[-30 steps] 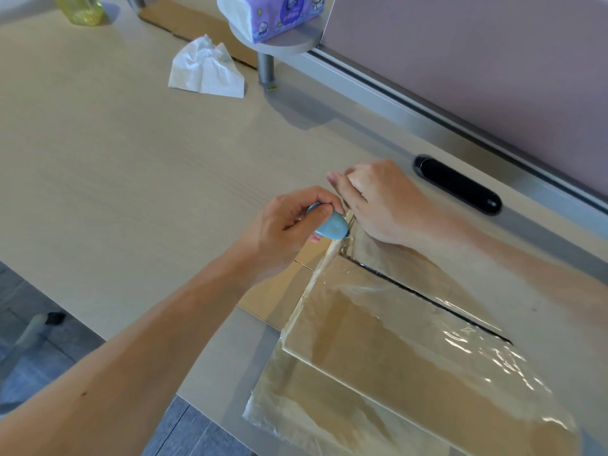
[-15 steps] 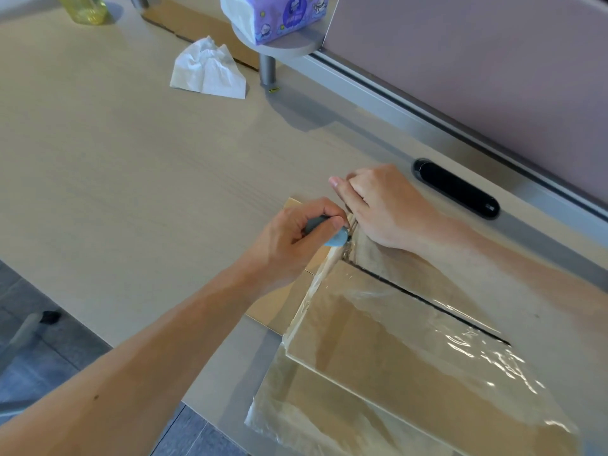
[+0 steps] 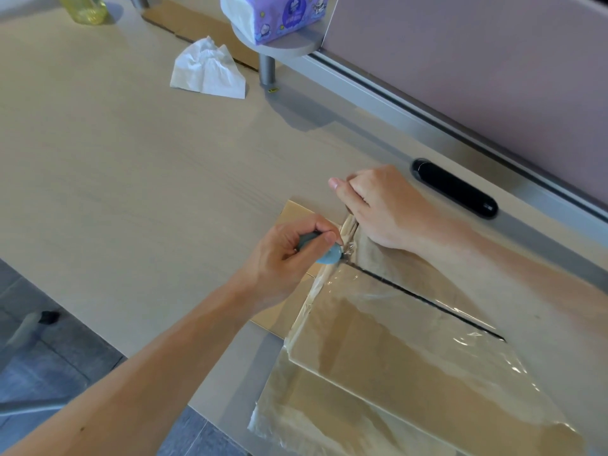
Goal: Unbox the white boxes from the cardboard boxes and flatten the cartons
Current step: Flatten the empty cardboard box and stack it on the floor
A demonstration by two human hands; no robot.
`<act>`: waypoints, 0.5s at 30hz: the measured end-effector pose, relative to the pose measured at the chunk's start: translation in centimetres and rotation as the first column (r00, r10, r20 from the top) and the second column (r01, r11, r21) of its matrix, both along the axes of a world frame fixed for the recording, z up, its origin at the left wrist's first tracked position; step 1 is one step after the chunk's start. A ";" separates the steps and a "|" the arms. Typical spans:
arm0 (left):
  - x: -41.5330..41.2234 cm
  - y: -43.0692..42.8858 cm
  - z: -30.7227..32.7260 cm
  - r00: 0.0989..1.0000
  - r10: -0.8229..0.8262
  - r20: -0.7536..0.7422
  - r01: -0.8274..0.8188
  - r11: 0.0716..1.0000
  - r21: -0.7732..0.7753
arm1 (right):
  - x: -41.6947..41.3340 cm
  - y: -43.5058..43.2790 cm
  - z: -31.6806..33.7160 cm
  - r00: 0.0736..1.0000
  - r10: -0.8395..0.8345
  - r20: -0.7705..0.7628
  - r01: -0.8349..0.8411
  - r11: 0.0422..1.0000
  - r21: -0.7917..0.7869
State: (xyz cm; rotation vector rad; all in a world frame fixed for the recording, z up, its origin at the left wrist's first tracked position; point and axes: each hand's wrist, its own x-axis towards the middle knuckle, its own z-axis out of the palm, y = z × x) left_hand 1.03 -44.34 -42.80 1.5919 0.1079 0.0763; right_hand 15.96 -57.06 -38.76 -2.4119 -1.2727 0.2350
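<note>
Head view: left grip, curled round a small blue plastic cutter, touches the film-wrapped brown cardboard carton at its far end, slit running back rightward; right grip presses alongside, fingers hidden.

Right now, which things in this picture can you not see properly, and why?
Head view:
Blade of the cutter: hidden by the left hand and bunched plastic wrap.
Inside of the cardboard box: flaps and wrap cover it.
Fingertips of the right hand: behind its own knuckles.
The bottle and tissue pack: cut by the top edge.
</note>
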 end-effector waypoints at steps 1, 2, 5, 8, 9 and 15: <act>0.0 -0.1 0.1 1.000 0.004 0.003 -0.004 1.000 0.004 | 0.0 0.0 0.0 1.000 -0.006 -0.001 0.006 1.000 0.002; 0.2 -0.3 0.1 1.000 0.008 0.006 -0.008 1.000 0.015 | 0.0 0.0 0.0 1.000 -0.010 0.000 0.010 1.000 0.006; 0.3 -0.5 0.1 1.000 0.017 0.001 -0.017 0.999 0.044 | 0.1 -0.1 0.1 1.000 -0.012 0.003 0.012 1.000 0.010; -0.4 -0.4 0.1 0.999 0.030 -0.017 -0.030 0.999 0.025 | 0.0 -0.1 0.0 1.000 -0.008 0.007 0.008 1.000 0.012; -0.6 -0.3 0.0 0.999 0.043 -0.024 -0.042 0.999 0.031 | 0.0 -0.1 0.0 1.000 -0.008 0.007 0.008 1.000 0.016; -1.9 -0.2 0.3 0.988 0.147 -0.055 -0.139 0.982 0.130 | 0.3 -0.6 -0.4 1.000 0.030 0.002 -0.030 0.999 0.032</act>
